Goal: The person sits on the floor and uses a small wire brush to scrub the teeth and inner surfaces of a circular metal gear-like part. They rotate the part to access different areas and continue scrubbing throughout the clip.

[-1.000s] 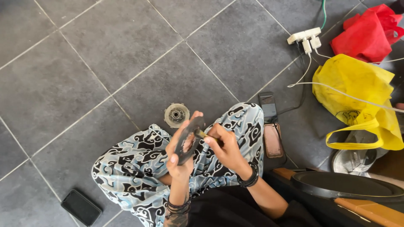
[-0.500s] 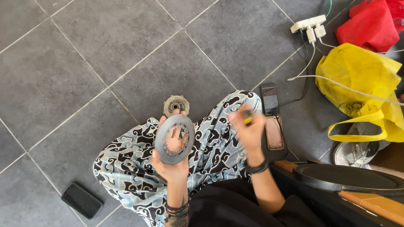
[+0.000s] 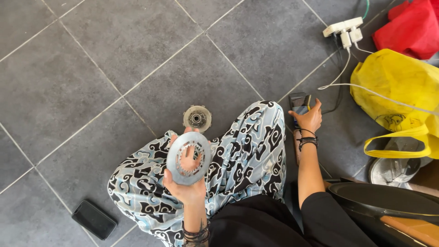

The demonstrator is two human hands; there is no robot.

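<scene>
Grey tiled floor (image 3: 82, 68), matte square slabs with pale grout lines, fills most of the frame.

Patterned cloth (image 3: 247, 155), soft, black and pale-blue swirls on white, draped over the person's legs at lower centre.

Yellow bag (image 3: 402, 91), crinkled thin fabric with loop handles, right edge; mouth faces away, contents cannot be told. Red bag (image 3: 411, 27) slumped just above it, upper right corner, contents likewise hidden.

Dark curved panel (image 3: 388, 201), glossy, lower right. Round metal bowl (image 3: 393, 169) just above it, partly under the yellow handle; inside unclear.

White power strip (image 3: 340, 27) with plugs, top right, white cable trailing toward the yellow bag.

Left hand (image 3: 187, 183), lower centre, palm up, grasping a flat metal ring (image 3: 188, 158): dull grey, disc-shaped, toothed inner cutout, held upright over the cloth, fingers showing through the hole.

Black phone (image 3: 93, 219), flat slab, lower left on the floor.

Small round hub (image 3: 197, 119), pale worn rim, dark geared centre, on the tile just above the ring.

Right hand (image 3: 308, 119), right of centre, fingers curled on a small dark device (image 3: 299, 103) on the floor; how firm the hold is cannot be told.
</scene>
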